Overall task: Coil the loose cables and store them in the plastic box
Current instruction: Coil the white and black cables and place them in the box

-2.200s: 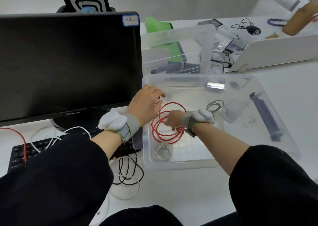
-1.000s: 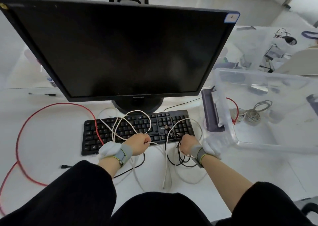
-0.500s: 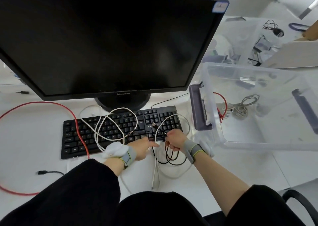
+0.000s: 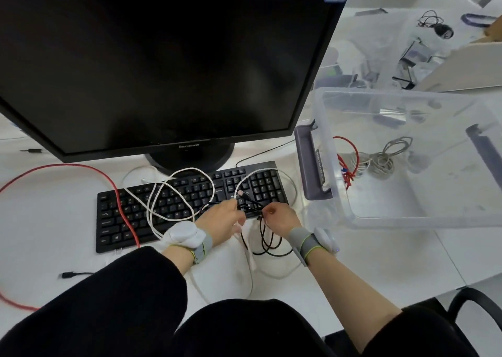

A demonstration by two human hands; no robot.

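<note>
A thin black cable (image 4: 264,241) hangs in loops at the keyboard's front edge. My left hand (image 4: 223,220) and my right hand (image 4: 279,216) both pinch it, a short stretch of it running between them. A white cable (image 4: 176,191) sprawls in loops over the black keyboard (image 4: 130,215). A long red cable (image 4: 81,167) crosses the desk on the left and runs over the keyboard. The clear plastic box (image 4: 407,218) stands to the right, holding a red coil (image 4: 346,163) and a grey-white coil (image 4: 383,158).
A large black monitor (image 4: 163,57) stands right behind the keyboard. A small black plug (image 4: 68,275) lies at the lower left. More clear boxes and clutter (image 4: 407,52) sit at the back right. A chair arm (image 4: 472,299) shows at the lower right.
Earlier both hands were in the box at the red coil. They have since moved to the keyboard and taken hold of the black cable; in the last half second the hands barely shifted.
</note>
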